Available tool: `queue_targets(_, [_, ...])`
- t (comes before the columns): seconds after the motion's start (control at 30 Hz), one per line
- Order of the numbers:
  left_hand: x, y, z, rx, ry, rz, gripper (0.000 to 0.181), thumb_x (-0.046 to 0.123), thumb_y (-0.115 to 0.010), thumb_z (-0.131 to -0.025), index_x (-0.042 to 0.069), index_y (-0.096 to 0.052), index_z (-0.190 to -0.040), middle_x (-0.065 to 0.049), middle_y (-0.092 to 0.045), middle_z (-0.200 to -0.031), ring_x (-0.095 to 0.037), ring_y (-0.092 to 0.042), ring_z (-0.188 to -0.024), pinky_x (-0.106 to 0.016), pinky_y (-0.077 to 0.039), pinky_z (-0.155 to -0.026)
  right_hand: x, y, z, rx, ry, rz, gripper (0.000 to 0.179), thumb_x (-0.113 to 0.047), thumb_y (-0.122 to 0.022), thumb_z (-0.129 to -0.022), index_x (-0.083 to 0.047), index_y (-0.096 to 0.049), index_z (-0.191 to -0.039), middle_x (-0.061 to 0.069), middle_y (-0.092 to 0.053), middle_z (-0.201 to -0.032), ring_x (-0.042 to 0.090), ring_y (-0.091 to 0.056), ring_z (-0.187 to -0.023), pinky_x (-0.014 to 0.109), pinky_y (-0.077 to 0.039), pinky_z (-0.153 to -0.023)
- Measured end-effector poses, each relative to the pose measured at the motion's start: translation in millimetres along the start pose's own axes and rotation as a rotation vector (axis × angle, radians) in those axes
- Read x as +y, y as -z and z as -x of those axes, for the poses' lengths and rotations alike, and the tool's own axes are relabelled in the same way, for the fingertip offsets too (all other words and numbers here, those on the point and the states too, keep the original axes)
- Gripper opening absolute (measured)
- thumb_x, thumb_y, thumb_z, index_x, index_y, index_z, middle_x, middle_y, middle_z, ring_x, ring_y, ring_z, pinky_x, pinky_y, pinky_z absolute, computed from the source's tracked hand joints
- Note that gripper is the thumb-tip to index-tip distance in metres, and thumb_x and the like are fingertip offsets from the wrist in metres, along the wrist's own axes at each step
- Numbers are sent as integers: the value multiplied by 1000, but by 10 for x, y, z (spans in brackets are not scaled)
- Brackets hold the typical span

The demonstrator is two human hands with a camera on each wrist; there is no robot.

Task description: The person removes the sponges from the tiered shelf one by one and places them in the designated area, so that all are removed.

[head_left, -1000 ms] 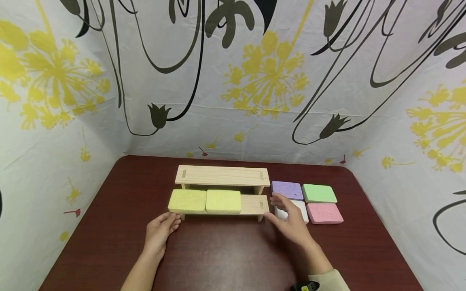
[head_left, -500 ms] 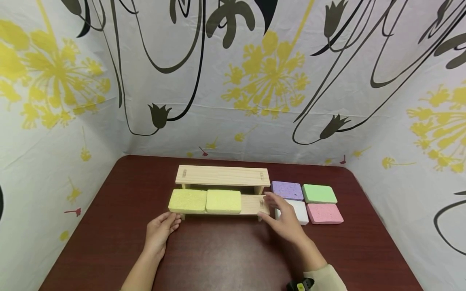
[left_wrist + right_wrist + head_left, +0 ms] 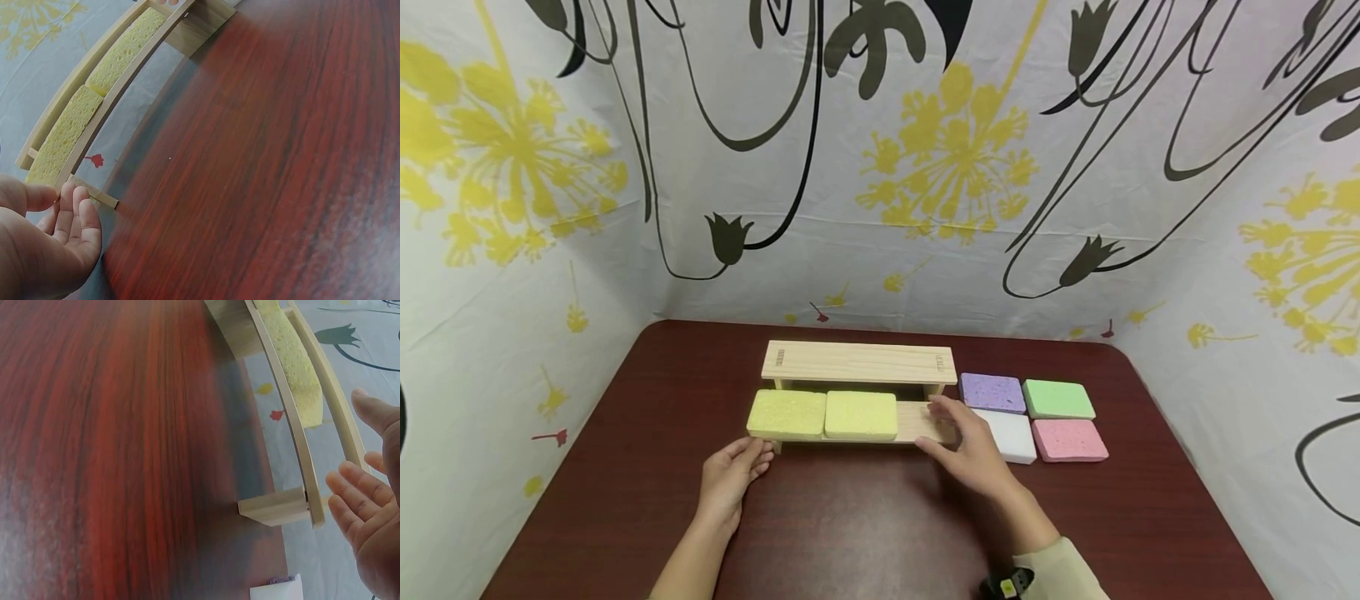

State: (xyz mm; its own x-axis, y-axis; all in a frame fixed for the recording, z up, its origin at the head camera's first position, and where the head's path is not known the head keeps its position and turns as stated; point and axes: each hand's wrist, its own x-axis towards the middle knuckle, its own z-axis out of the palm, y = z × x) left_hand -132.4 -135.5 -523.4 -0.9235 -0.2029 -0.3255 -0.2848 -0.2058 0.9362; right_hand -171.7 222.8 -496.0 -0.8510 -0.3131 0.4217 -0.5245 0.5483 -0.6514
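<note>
Two low wooden risers stand one behind the other on the table. The front riser bears two yellow sponges side by side, the left sponge and the right sponge. My left hand pinches the front riser's left end; in the left wrist view the thumb lies on top and the curled fingers sit at the edge. My right hand is over the riser's bare right end, thumb and fingers spread and nothing between them. In the right wrist view its fingers are beside the riser's end.
The rear riser stands just behind, bearing nothing. To the right lie a purple sponge, a green sponge, a pink sponge and a white sponge, partly behind my right hand. A patterned cloth surrounds the dark red table.
My right hand has moved left, from above the white sponge to over the front riser's right end, uncovering more of the white sponge. My left hand and the yellow sponges have stayed put.
</note>
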Motion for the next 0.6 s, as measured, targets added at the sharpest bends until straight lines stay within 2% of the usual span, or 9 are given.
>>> queue_targets(0.17, [-6,5,-6,-1,1,-1,40,10,-57,-105,-16,-51,-134,-9,-73,-103,-8,-69,-86,-21,-59,-80,-23,-49,-37,-9,18,-11,61,-11,-88,-79,2,-58,-131,16,-68,-116,29,-66,-107,44,-59,-90])
queue_targets(0.37, [-6,5,-8,1,-2,-5,39,10,-57,-105,-15,-51,-134,-9,-73,-103,-7,-68,-85,-20,-58,-79,-57,-98,-75,-16,47,30,60,-17,-88,-80,-2,-60,-131,15,-69,-114,26,-66,-107,43,-56,-92])
queue_targets(0.6, [-2,5,-6,0,-3,-3,38,9,-57,-105,-15,-52,-133,-9,-73,-102,-6,-68,-85,-21,-59,-79,-104,-153,-111,-41,-9,47,60,-22,-87,-82,-1,-61,-131,13,-69,-119,26,-63,-115,48,-50,-100])
